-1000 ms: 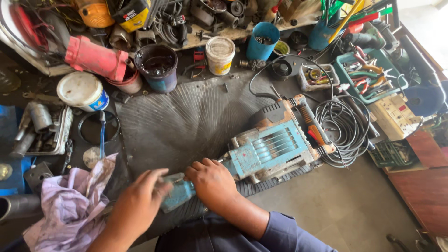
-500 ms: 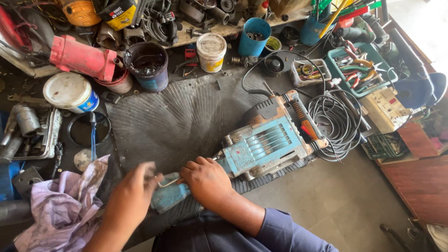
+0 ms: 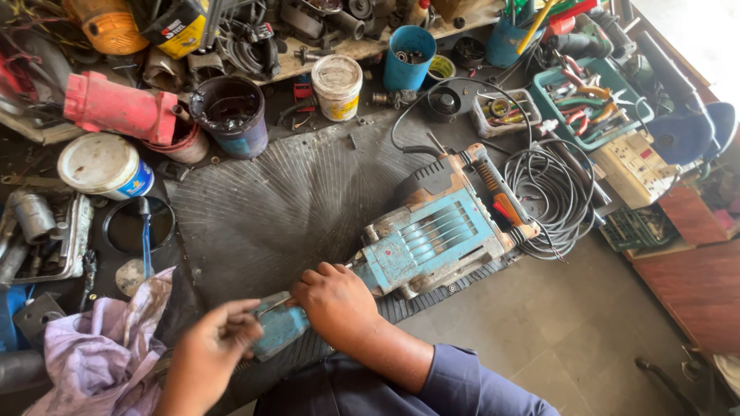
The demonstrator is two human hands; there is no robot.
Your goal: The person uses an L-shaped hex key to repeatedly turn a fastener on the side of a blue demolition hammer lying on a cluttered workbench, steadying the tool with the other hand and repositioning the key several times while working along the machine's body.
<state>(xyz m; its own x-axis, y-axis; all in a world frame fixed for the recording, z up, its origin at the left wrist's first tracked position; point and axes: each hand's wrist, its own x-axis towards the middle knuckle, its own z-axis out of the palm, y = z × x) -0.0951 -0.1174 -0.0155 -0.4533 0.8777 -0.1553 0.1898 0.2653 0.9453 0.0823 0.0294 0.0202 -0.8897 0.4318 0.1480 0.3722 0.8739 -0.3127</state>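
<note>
A large blue demolition hammer lies on a dark ribbed mat, its handle toward the right and its nose toward me. My right hand rests on the front of the tool body, fingers curled over it. My left hand pinches a thin metal tool whose tip points at the tool's nose.
A coiled black cable lies right of the hammer. Buckets, cans, a red tool and a white lidded tub crowd the back and left. A purple rag sits at lower left. A green tray of hand tools stands at upper right.
My left hand has drawn back slightly from the nose and now holds the thin tool out toward it. The right hand stays on the hammer.
</note>
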